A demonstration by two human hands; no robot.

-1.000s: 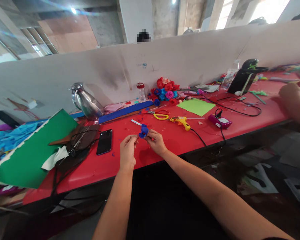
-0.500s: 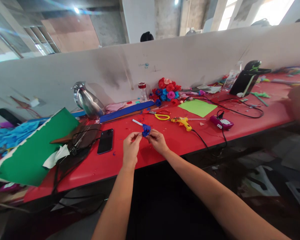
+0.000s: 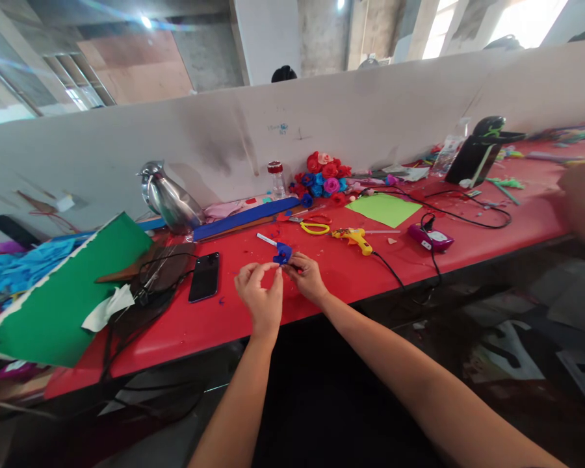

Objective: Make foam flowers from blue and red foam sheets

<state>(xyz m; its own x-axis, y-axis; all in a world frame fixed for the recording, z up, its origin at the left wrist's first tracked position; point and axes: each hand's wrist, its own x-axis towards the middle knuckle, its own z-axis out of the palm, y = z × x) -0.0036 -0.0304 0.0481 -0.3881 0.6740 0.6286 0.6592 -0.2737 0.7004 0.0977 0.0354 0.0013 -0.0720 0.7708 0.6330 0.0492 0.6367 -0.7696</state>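
In the head view, the right hand (image 3: pixel 309 276) was clamped on a small blue flower (image 3: pixel 283 253), pinching its right side between thumb and fingers. The left hand (image 3: pixel 260 296) had its thumb and index fingertip close together at the flower's lower left edge; whether they gripped a petal was too small to tell. Its other fingers were curled loosely. The flower was up between the two hands, above the red counter (image 3: pixel 214 325).

The left forearm rose steeply from below, while the right one slanted in from the lower right. A smartphone (image 3: pixel 205 277) lay left of the hands, yellow-handled scissors (image 3: pixel 314 229) beyond them, and a yellow glue gun (image 3: pixel 358 240) to the right.
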